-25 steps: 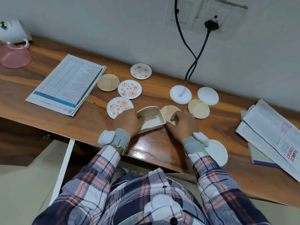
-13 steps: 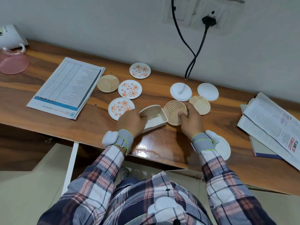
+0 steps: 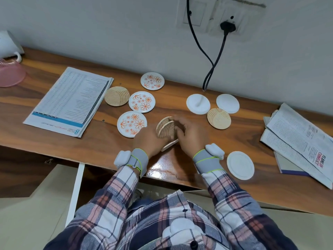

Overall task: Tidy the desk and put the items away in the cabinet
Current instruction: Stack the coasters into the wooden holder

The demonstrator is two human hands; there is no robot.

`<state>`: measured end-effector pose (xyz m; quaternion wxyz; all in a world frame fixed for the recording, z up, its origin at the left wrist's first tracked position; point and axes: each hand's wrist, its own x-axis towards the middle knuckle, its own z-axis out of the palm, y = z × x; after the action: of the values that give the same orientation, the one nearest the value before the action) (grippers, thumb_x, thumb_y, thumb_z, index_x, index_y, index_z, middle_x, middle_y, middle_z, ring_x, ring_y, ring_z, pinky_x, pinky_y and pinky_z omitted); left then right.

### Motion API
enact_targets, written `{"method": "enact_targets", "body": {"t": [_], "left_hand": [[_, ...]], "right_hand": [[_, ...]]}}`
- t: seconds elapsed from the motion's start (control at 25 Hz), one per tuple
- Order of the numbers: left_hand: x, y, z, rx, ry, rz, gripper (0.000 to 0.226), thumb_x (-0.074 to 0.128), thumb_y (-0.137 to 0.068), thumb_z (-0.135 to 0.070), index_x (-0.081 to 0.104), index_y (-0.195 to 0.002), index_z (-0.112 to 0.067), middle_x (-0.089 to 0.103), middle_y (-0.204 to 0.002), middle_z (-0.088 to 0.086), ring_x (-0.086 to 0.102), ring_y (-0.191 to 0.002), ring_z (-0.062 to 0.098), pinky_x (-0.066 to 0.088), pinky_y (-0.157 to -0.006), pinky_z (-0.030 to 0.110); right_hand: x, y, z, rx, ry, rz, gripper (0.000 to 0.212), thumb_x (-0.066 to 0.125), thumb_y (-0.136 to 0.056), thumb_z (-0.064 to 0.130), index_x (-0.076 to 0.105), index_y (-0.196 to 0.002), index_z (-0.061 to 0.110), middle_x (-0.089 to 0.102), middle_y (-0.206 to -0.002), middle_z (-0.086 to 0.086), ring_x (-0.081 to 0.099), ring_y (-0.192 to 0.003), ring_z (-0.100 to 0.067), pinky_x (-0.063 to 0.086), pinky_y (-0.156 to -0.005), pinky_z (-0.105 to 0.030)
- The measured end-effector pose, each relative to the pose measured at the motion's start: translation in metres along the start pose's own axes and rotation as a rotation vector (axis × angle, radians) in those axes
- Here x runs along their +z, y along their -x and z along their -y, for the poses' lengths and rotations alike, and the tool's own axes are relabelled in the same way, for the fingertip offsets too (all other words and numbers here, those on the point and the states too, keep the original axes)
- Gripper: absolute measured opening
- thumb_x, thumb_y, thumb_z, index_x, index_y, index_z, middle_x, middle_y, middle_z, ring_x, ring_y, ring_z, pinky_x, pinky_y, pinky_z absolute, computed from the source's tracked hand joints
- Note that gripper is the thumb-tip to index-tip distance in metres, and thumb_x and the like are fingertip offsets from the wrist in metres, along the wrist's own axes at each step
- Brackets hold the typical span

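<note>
Round coasters lie scattered on the wooden desk [image 3: 45, 134]. My left hand [image 3: 149, 141] grips a small white coaster holder [image 3: 169, 144], mostly hidden between my hands. Two tan line-patterned coasters [image 3: 165, 129] stand on edge in it. My right hand [image 3: 191, 136] holds the nearer one, fingers curled over its right side. Three white coasters with orange flowers [image 3: 132, 124] [image 3: 142, 101] [image 3: 152, 81] lie to the left. More tan ones [image 3: 116, 96] [image 3: 219, 118] and plain white ones [image 3: 198, 104] [image 3: 227, 103] [image 3: 240, 165] lie around.
A printed booklet [image 3: 70, 101] lies at the left, a pink dish [image 3: 10, 75] at the far left. Folded newspapers [image 3: 297, 141] sit at the right edge. A black cable [image 3: 212, 56] hangs from a wall socket down to the desk.
My right hand lifted a tan coaster off the desk, carried it left and stood it in the holder beside the first one. My left hand kept its hold on the holder.
</note>
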<state>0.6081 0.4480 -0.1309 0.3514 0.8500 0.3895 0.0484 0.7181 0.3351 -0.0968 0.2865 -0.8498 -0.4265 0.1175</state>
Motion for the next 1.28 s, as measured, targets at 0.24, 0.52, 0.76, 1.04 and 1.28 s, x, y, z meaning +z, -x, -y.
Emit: {"method": "enact_targets", "body": {"t": [0.24,0.52,0.76,1.04,1.28], "left_hand": [[0.001,-0.006,-0.008,0.009,-0.158,-0.022,0.037,0.060,-0.087,-0.055,0.068,-0.100,-0.022,0.070,-0.095,0.005,0.064,-0.091,0.029,0.045,-0.069,0.031],[-0.003,-0.008,-0.017,0.014,-0.275,-0.029,0.039,0.058,-0.090,-0.051,0.068,-0.108,-0.019,0.070,-0.101,0.010,0.064,-0.095,0.034,0.052,-0.075,0.036],[-0.003,-0.001,-0.019,0.026,-0.225,-0.038,0.037,0.058,-0.092,-0.049,0.066,-0.114,-0.020,0.070,-0.104,0.009,0.063,-0.097,0.034,0.052,-0.077,0.038],[-0.001,-0.001,-0.019,0.024,-0.172,-0.050,0.030,0.060,-0.091,-0.046,0.066,-0.107,-0.022,0.070,-0.099,0.007,0.064,-0.094,0.033,0.049,-0.073,0.035],[0.002,0.000,-0.017,0.039,-0.131,-0.078,0.025,0.061,-0.089,-0.045,0.065,-0.102,-0.024,0.069,-0.094,0.007,0.063,-0.089,0.034,0.041,-0.066,0.031]], "right_hand": [[-0.018,-0.011,-0.058,0.227,0.019,-0.175,0.040,0.052,-0.093,0.016,0.052,-0.132,0.021,0.057,-0.135,-0.004,0.049,-0.127,-0.029,0.042,-0.101,-0.039],[-0.007,0.012,-0.096,0.332,0.389,-0.043,0.046,0.062,-0.086,0.041,0.056,-0.127,0.023,0.050,-0.137,-0.007,0.038,-0.134,-0.033,0.030,-0.107,-0.044],[-0.002,0.017,-0.091,0.364,0.308,-0.167,0.037,0.074,-0.073,0.049,0.061,-0.099,0.025,0.051,-0.122,-0.005,0.046,-0.120,-0.034,0.036,-0.096,-0.039],[-0.017,0.015,-0.082,0.427,0.133,-0.116,0.068,0.073,-0.071,0.051,0.049,-0.131,0.030,0.051,-0.134,-0.004,0.048,-0.123,-0.030,0.036,-0.099,-0.035],[-0.025,0.017,-0.029,0.217,-0.317,-0.222,0.079,0.068,-0.069,0.057,0.035,-0.139,0.045,0.041,-0.130,0.001,0.051,-0.110,-0.015,0.038,-0.088,-0.024]]}}
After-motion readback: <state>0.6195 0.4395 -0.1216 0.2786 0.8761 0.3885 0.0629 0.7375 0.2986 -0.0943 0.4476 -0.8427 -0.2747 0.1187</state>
